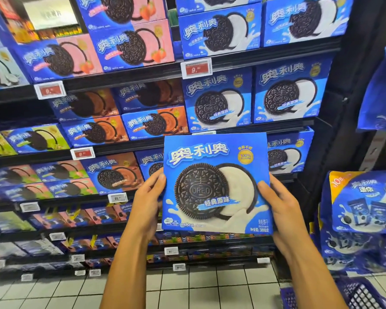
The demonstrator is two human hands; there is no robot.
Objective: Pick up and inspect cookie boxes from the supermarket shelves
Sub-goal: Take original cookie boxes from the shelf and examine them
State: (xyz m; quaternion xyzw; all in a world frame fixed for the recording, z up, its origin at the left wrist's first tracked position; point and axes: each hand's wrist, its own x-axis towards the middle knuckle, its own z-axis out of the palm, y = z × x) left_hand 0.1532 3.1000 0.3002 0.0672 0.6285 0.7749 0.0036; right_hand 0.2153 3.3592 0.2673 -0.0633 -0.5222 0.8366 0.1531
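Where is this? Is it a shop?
Yes, most likely a supermarket aisle. Dark shelves hold rows of blue cardboard cookie boxes, small red-and-white price tags sit along the shelf edges, and a blue plastic shopping basket stands on the tiled floor.

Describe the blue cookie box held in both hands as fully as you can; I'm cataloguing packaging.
The blue square cardboard cookie box is closed, upright, front toward the camera, held before the shelves. It shows white Chinese lettering, a dark embossed cookie marked OREO beside a white cream disc, a milk splash, a gold round badge and small print reading 388. The left hand grips its left edge, the right hand its right edge, thumbs on the front.
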